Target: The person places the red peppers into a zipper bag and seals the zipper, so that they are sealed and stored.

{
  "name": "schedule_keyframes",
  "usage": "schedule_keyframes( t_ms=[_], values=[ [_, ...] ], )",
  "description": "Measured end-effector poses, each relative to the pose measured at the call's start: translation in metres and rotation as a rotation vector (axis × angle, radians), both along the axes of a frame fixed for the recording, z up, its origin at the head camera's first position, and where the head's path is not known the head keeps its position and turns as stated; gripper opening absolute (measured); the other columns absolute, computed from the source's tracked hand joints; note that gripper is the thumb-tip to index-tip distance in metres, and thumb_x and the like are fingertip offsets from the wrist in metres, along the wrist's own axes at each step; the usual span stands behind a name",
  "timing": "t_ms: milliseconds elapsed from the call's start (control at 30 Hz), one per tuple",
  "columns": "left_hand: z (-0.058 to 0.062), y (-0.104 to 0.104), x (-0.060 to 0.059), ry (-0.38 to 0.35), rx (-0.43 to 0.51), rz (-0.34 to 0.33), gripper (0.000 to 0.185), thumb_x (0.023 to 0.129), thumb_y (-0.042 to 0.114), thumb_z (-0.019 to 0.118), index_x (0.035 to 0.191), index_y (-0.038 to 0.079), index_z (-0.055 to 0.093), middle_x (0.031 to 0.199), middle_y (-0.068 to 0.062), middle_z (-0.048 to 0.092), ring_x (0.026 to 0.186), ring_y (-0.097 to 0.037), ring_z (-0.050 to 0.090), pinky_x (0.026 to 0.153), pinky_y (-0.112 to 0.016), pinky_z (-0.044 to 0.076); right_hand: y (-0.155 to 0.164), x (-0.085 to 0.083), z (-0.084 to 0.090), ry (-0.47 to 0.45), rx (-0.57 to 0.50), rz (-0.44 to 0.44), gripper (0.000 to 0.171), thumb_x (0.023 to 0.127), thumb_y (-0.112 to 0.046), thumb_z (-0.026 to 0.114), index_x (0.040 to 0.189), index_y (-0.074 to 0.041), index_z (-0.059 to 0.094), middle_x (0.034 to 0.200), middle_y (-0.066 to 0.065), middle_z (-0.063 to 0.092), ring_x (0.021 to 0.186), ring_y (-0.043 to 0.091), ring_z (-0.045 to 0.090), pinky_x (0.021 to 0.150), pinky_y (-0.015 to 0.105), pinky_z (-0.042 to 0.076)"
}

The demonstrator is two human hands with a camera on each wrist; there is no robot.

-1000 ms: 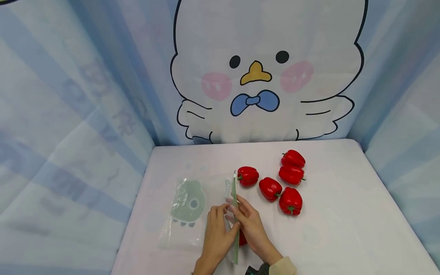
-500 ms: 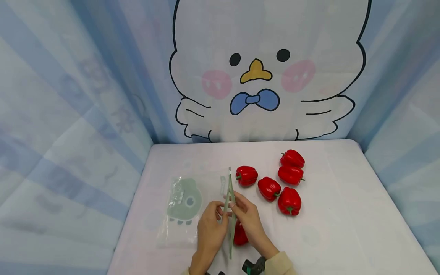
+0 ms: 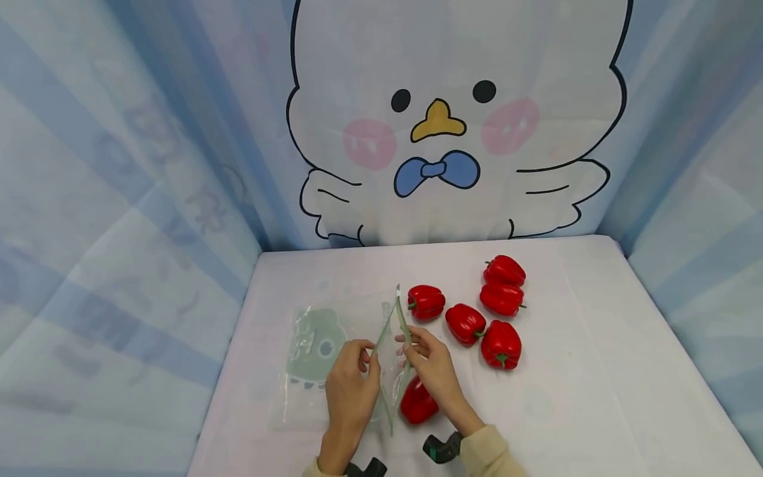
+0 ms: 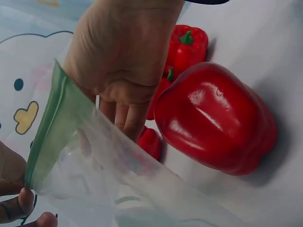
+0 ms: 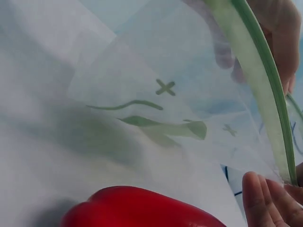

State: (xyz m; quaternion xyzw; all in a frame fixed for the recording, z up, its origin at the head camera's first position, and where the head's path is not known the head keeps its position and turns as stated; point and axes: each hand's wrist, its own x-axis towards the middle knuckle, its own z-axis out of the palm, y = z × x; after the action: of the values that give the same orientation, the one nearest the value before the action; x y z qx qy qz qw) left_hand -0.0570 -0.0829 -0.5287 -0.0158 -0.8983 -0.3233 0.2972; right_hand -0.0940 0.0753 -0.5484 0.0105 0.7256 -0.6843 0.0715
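Pale blue curtains [image 3: 137,232] and a cartoon-bird backdrop [image 3: 465,46] surround a white worktop [image 3: 584,397]. Towards 6 o'clock on it is a clear, green-edged bag [image 3: 318,344], its printed body spread towards 9 o'clock, its mouth raised and parted into a narrow gap. A person's left grip [image 3: 352,381] pinches the 9 o'clock lip; the right grip [image 3: 434,368] pinches the 3 o'clock lip. Neither has hold of a pepper. One red pepper [image 3: 419,401] sits just outside the mouth, at 5 o'clock; five other peppers [image 3: 465,324] lie from 1 to 3 o'clock.

Thin film looks the likeliest trouble: if one pinch slips, the lips could spring together and close the gap. Pulling too hard could tear the plastic. With the right grip so close, the nearest pepper might be nudged, and its rounded sides could let it roll. So narrow a mouth could also snag on anything wide.
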Motion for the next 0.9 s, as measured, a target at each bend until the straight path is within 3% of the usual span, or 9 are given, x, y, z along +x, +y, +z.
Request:
schedule_keyframes(
  t_ms=[233,367,567,733,900],
  values=[
    [-0.001,0.003,-0.001,0.075,-0.105,0.022,0.019,0.083,-0.001,0.078,0.096,0.010,0.071,0.086,-0.002,0.062,0.072,-0.014,0.060,0.058,-0.027,0.052,-0.003,-0.009,-0.002,-0.055,-0.018,0.029,0.037,0.105,-0.013,0.060,0.142,-0.006,0.060,0.128,0.018,0.073,0.103,0.028,0.076,0.080,0.029,0.065],
    [-0.006,0.009,-0.002,0.082,-0.156,0.045,0.024,0.085,0.001,0.078,0.107,0.007,0.068,0.095,-0.006,0.063,0.079,-0.020,0.061,0.063,-0.032,0.056,-0.011,-0.015,-0.004,-0.056,-0.067,0.030,0.034,0.108,-0.014,0.057,0.139,-0.004,0.062,0.127,0.020,0.074,0.105,0.032,0.077,0.080,0.032,0.065],
    [-0.013,0.022,0.002,-0.043,-0.113,0.048,0.054,0.084,0.003,0.079,0.133,0.002,0.056,0.106,-0.011,0.059,0.093,-0.022,0.059,0.075,-0.035,0.058,-0.023,-0.021,-0.001,-0.068,-0.079,-0.024,0.030,0.106,-0.014,0.058,0.133,-0.006,0.068,0.121,0.017,0.076,0.094,0.019,0.075,0.076,0.024,0.063],
    [-0.018,0.026,0.012,-0.171,-0.079,0.037,0.062,0.085,0.007,0.078,0.141,0.002,0.050,0.112,-0.012,0.056,0.101,-0.022,0.056,0.077,-0.036,0.057,-0.027,-0.026,0.002,-0.060,-0.116,-0.028,0.033,0.107,-0.016,0.058,0.137,-0.003,0.064,0.128,0.020,0.073,0.097,0.017,0.074,0.077,0.026,0.064],
    [-0.024,0.019,0.023,-0.152,-0.081,0.035,0.056,0.084,0.007,0.079,0.134,0.003,0.054,0.110,-0.010,0.057,0.098,-0.020,0.058,0.072,-0.034,0.058,-0.026,-0.036,0.002,-0.052,-0.154,-0.026,0.034,0.108,-0.015,0.057,0.139,-0.001,0.061,0.134,0.022,0.070,0.105,0.024,0.076,0.080,0.031,0.065]
  ],
)
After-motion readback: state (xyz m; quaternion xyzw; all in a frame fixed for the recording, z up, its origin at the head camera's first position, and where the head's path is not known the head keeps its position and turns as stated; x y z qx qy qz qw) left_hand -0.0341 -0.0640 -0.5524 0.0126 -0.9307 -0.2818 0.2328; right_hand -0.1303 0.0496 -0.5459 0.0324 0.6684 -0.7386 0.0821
